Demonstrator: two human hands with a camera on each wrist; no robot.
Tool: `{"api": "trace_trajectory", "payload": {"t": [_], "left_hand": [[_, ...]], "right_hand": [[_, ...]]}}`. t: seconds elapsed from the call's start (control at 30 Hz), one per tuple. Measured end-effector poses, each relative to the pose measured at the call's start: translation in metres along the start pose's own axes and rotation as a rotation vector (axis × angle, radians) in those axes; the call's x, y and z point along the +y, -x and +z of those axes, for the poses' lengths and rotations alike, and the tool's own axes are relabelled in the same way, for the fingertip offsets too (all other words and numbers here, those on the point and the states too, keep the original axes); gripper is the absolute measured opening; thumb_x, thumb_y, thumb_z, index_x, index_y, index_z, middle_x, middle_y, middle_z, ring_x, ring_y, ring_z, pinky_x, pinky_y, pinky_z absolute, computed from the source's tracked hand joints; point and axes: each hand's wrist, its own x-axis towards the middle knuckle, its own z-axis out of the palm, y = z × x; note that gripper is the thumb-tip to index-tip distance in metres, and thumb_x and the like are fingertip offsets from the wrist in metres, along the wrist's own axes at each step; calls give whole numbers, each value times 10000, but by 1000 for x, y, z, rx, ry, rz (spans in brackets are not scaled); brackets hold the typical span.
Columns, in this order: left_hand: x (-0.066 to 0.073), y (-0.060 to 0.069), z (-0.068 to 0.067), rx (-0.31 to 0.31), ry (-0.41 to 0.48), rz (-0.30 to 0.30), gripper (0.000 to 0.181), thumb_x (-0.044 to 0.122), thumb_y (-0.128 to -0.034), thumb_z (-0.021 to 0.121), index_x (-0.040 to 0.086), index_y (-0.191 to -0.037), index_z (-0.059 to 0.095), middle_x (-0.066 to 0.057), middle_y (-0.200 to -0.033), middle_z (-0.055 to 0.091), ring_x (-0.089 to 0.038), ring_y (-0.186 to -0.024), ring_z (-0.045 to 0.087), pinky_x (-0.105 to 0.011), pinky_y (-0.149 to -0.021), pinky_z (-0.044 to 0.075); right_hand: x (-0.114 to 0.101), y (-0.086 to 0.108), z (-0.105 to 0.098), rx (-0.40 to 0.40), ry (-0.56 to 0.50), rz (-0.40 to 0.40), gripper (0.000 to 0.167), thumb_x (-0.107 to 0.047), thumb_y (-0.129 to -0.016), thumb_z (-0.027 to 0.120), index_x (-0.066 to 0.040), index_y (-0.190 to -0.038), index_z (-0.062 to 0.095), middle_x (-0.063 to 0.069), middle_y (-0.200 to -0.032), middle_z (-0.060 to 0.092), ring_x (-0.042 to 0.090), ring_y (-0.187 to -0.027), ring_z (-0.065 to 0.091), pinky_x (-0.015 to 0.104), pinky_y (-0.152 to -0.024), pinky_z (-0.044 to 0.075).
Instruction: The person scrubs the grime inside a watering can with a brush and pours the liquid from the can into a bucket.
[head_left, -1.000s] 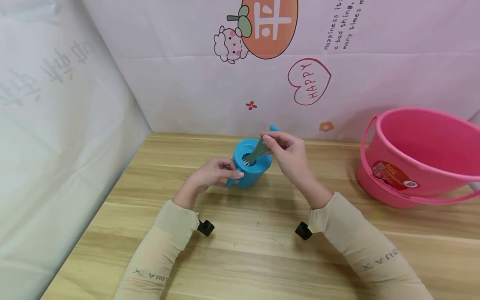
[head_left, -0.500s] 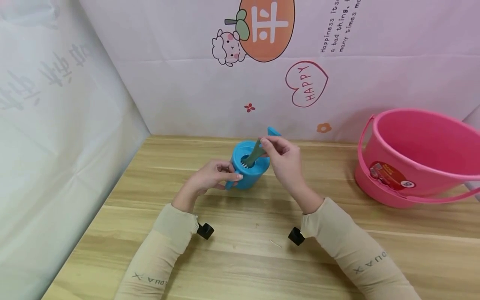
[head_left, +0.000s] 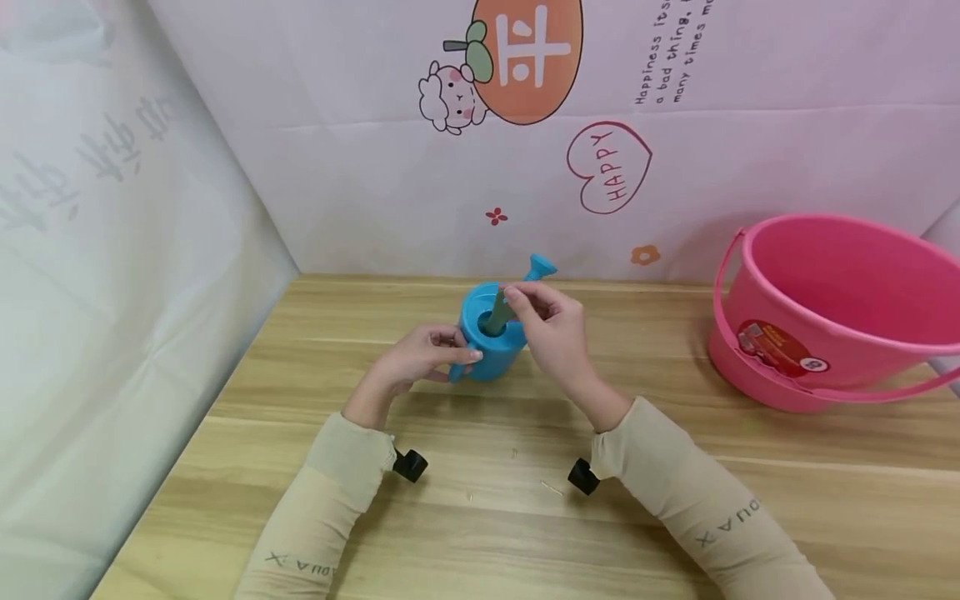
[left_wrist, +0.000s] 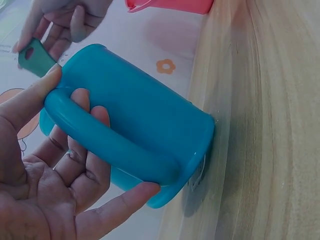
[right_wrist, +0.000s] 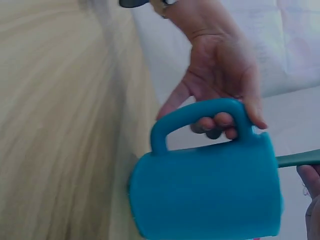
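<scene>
A blue watering can (head_left: 491,365) stands near the back edge of the wooden table, its sprinkler head (head_left: 542,266) pointing to the back right. My left hand (head_left: 423,354) holds its handle (left_wrist: 115,140), with fingers curled through the loop and the thumb at the top. Between thumb and fingers, my right hand (head_left: 553,325) pinches the upper end of a small green rake (head_left: 498,313). The rake's lower end is down in the can's round top opening, so its tines are hidden. In the left wrist view, a hole shows in the rake's grip (left_wrist: 37,59).
A large pink bucket (head_left: 780,292) with its handle hanging down stands on the table (head_left: 480,550) to the right. Thin bits of straw-like debris (head_left: 552,487) lie in front of the can. Printed white sheeting (head_left: 360,183) rises behind and to the left.
My right hand has moved left and a little down, and the rake stands more upright. Its tines, visible at the opening before, are out of sight. My left hand keeps its grip.
</scene>
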Motion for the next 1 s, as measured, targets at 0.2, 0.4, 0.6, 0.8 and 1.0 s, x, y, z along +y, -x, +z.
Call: {"api": "trace_trajectory", "payload": {"t": [0.2, 0.4, 0.6, 0.8, 1.0], "left_hand": [[3, 0, 1, -17, -19, 10, 182, 215, -960, 730, 109, -848, 635, -71, -922, 673, -277, -992, 648, -550, -934, 537], [4, 1, 2, -10, -29, 5, 182, 212, -963, 729, 104, -848, 637, -70, -922, 676, -282, -1000, 646, -559, -931, 537], [3, 1, 1, -12, -33, 6, 185, 209, -965, 730, 106, -842, 639, -67, -906, 670, -290, -991, 647, -556, -932, 537], [3, 1, 2, -14, -27, 11, 179, 196, -968, 727, 105, -841, 639, -58, -878, 665, -285, -962, 644, -550, -928, 538], [5, 1, 1, -26, -21, 14, 173, 190, -971, 724, 109, -842, 642, -55, -866, 669, -300, -969, 645, -546, -936, 533]], "right_hand": [[2, -6, -4, 55, -20, -35, 151, 23, -999, 632, 132, -1062, 716, 254, -962, 720, 68, -722, 663, 221, -691, 573], [3, -3, -4, 18, -5, -34, 156, 11, -1007, 625, 119, -1074, 716, 229, -967, 723, 88, -742, 660, 216, -703, 570], [5, 1, -1, 7, 5, -40, 145, 29, -1003, 621, 124, -1063, 714, 237, -937, 714, 104, -745, 655, 216, -703, 568], [6, -2, -1, 29, -5, -1, 180, -22, -1021, 619, 113, -1089, 716, 226, -974, 718, 86, -789, 653, 232, -744, 565], [6, -8, -3, -53, 19, 86, 193, -42, -1026, 622, 114, -1061, 728, 191, -913, 722, 88, -781, 651, 226, -747, 558]]}}
